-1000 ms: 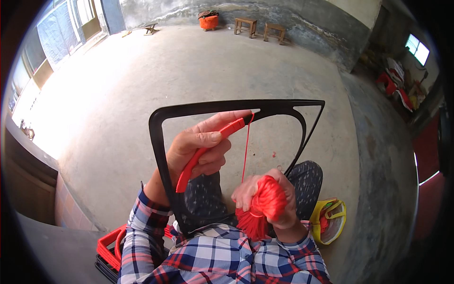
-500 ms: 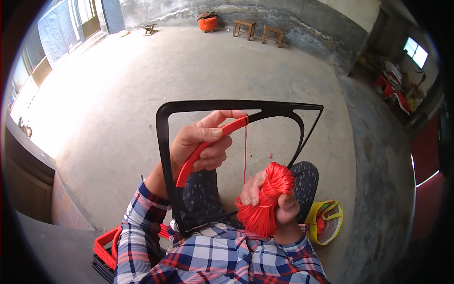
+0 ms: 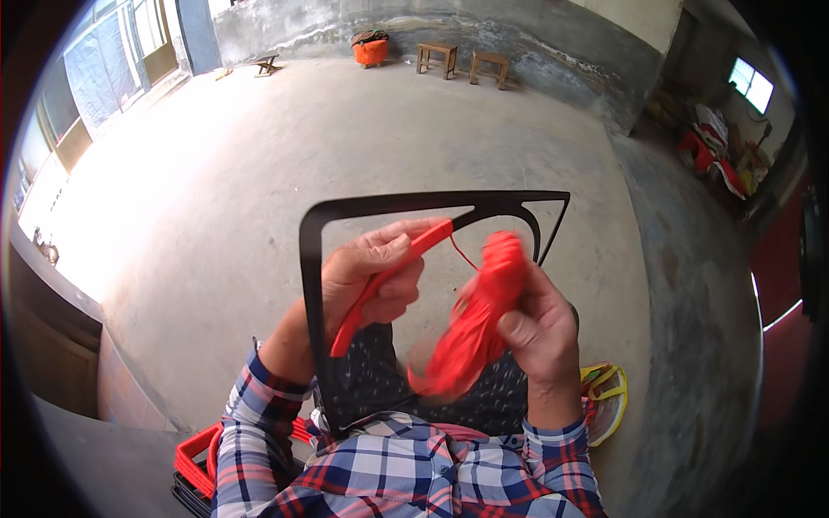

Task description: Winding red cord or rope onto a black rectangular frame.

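Note:
A black frame (image 3: 313, 259) with a rounded inner ring stands upright before my lap. Part of the ring is wrapped in red cord (image 3: 367, 308), forming a smooth band. My left hand (image 3: 363, 268) is closed around that wrapped part, thumb near its upper end. In my right hand (image 3: 548, 332) is a bundle of red cord (image 3: 484, 315), blurred by motion. One strand runs from the bundle to the top end of the wrapping. The bundle and right hand cover the ring's right side.
Red-wrapped frames (image 3: 197, 453) stack beside my left arm. A yellow-rimmed bag (image 3: 615, 406) sits on the floor at my right. Two wooden stools (image 3: 437, 59) and an orange container (image 3: 370, 52) stand by the far wall, with a small folding stool (image 3: 266, 66) farther left.
My right hand has raised the cord bundle up toward the ring's top, and the strand has gone from hanging straight down to a short slack curve. My left hand keeps its grip.

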A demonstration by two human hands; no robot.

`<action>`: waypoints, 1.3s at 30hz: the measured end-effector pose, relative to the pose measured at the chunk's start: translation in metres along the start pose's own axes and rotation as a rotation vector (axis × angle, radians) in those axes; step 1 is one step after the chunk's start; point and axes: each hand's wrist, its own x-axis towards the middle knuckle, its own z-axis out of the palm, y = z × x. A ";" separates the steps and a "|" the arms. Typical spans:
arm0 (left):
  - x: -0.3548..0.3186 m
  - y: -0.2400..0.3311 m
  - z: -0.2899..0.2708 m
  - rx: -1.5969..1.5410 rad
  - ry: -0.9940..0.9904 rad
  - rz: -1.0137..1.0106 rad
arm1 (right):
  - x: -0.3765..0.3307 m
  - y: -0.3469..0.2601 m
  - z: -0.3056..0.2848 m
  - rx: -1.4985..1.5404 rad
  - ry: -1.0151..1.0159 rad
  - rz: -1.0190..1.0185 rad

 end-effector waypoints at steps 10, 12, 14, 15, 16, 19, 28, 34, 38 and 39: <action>0.010 -0.020 0.033 0.029 -0.039 0.116 | 0.044 0.004 0.019 -0.476 0.173 -0.455; 0.005 -0.019 0.036 0.111 -0.034 0.156 | 0.034 0.010 0.018 -0.012 0.120 -0.356; 0.001 -0.017 0.059 -0.032 0.172 0.163 | 0.027 0.036 -0.016 0.214 0.151 -0.217; 0.001 -0.020 0.059 -0.031 0.167 0.150 | 0.030 0.046 -0.019 0.336 0.181 -0.119; 0.001 -0.022 0.057 -0.068 0.109 0.123 | 0.031 0.052 -0.022 0.459 0.211 -0.022; -0.004 -0.028 0.051 -0.174 -0.051 0.035 | 0.040 0.075 -0.034 0.825 -0.191 0.185; -0.007 -0.027 0.048 -0.240 -0.240 -0.090 | 0.124 0.006 -0.019 0.789 -0.356 -0.048; -0.004 -0.026 0.056 -0.114 -0.113 -0.108 | 0.122 0.027 -0.056 0.971 0.069 -0.155; -0.007 -0.017 0.041 0.036 -0.172 -0.040 | 0.097 0.057 -0.068 1.137 -0.337 -0.044; -0.007 -0.015 0.040 0.027 -0.139 -0.044 | 0.085 0.063 -0.059 1.185 -0.339 -0.119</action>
